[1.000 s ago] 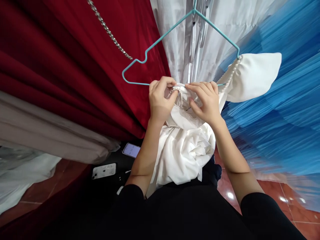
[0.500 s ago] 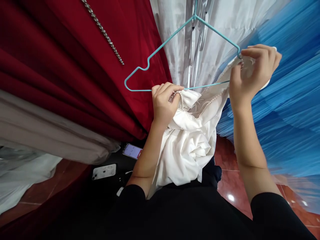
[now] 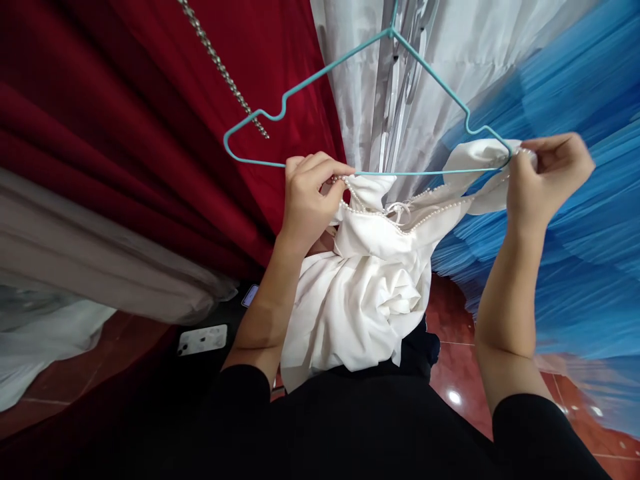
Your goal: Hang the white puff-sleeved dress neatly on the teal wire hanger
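Observation:
A white dress (image 3: pixel 370 287) with pearl-like beading along its neckline hangs between my hands, its lower folds bunched near my lap. Above it is a light blue hanger (image 3: pixel 340 63), hook upward and out of frame. My left hand (image 3: pixel 313 197) is closed on the beaded edge of the dress, its fingers against the hanger's bottom bar. Out to the right, my right hand (image 3: pixel 550 170) pinches the dress's other beaded strap at the hanger's right end. The strap's white cloth passes around that end. The hanger's left end stands bare.
Red cloth (image 3: pixel 230 167) hangs on the left, with a beaded strand (image 3: pixel 225 70) in front. Blue tulle (image 3: pixel 565 220) fills the right side, and white sheer fabric (image 3: pixel 460 53) hangs behind the hanger. A white phone (image 3: pixel 203 340) lies on a black surface at lower left.
My right hand has moved right and down, drawing the strap outward to the hanger's right end, which now shows. My left hand has shifted slightly left and up with the dress edge.

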A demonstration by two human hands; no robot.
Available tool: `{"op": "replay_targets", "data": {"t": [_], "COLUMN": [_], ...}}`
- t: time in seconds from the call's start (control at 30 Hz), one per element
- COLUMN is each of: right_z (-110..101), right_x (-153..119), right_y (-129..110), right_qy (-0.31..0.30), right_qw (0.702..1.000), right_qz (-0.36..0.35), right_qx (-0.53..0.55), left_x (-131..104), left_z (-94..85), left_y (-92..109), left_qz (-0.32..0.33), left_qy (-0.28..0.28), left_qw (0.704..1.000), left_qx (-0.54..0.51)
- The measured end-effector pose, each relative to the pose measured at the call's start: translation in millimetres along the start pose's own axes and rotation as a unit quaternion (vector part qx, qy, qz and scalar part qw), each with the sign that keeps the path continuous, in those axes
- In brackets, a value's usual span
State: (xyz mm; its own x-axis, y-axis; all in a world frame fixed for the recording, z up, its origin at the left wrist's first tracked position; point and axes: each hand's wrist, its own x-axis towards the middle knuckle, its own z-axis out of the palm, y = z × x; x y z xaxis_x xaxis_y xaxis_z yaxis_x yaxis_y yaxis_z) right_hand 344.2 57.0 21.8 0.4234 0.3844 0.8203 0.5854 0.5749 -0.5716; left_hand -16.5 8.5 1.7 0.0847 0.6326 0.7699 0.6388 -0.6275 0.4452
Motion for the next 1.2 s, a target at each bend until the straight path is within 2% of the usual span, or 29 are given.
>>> {"op": "replay_targets", "data": {"t": [0.07,0.13,0.2,0.27,0.33,0.4,0.5,0.57,0.63,0.7,0.77,0.87,0.93,1.03,1.13,1.2], "right_z": [-8.3,-16.3,-19.4,-14.1,-0.5,17.7,42.9,53.0,57.1,57.6,56.7,55.5,54.6,52.9,52.1,52.7], "right_x": [-22.4,-44.5,-60.8,-69.2,-71.8,-73.1,-79.1,-84.3,-87.1,-87.0,-85.5,-84.9,-85.9,-87.9,-90.0,-91.5], "right_y": [3.2,-6.3,-25.1,-46.3,-63.6,-73.3,-73.7,-69.0,-64.7,-63.4,-64.9,-67.9,-67.9,-65.8,-66.3,-69.4], "right_qy": [-0.029,-0.143,-0.263,-0.313,-0.313,-0.313,-0.31,-0.279,-0.238,-0.212,-0.203,-0.21,-0.218,-0.229,-0.23,-0.223], "right_qw": [0.999,0.988,0.961,0.938,0.931,0.929,0.93,0.935,0.942,0.944,0.944,0.945,0.945,0.945,0.947,0.949], "right_qz": [0.006,-0.008,-0.076,-0.148,-0.186,-0.194,-0.199,-0.215,-0.233,-0.246,-0.249,-0.239,-0.226,-0.215,-0.21,-0.207], "right_qx": [-0.015,-0.051,-0.045,-0.011,0.012,0.015,0.017,0.032,0.049,0.061,0.069,0.078,0.086,0.088,0.079,0.085], "left_x": [2.6,4.0,3.4,1.0,-1.9,-4.5,-8.6,-14.1,-24.2,-38.5,-53.4,-64.3,-58.5,-31.2,5.2,26.4], "left_z": [4.8,11.5,17.9,22.2,23.9,24.1,24.8,25.7,25.6,23.2,17.9,5.2,-6.0,-25.7,-44.7,-53.1], "left_y": [-4.9,-7.9,-6.7,-0.9,7.5,15.6,21.4,19.3,12.7,2.2,-11.4,-37.3,-56.5,-82.3,-97.4,-97.8], "left_qz": [-0.001,-0.005,-0.011,-0.019,-0.022,-0.02,-0.007,0.021,0.06,0.068,0.017,-0.081,-0.118,-0.123,-0.066,-0.004], "left_qy": [-0.005,-0.004,0.0,0.002,0.004,0.01,0.02,0.035,0.087,0.166,0.239,0.308,0.338,0.365,0.337,0.303], "left_qw": [1.0,1.0,1.0,0.999,0.999,0.999,1.0,0.999,0.993,0.981,0.965,0.936,0.922,0.916,0.937,0.952], "left_qx": [-0.006,-0.014,-0.023,-0.028,-0.028,-0.027,-0.021,-0.028,-0.052,-0.078,-0.11,-0.151,-0.147,-0.115,-0.068,-0.045]}}
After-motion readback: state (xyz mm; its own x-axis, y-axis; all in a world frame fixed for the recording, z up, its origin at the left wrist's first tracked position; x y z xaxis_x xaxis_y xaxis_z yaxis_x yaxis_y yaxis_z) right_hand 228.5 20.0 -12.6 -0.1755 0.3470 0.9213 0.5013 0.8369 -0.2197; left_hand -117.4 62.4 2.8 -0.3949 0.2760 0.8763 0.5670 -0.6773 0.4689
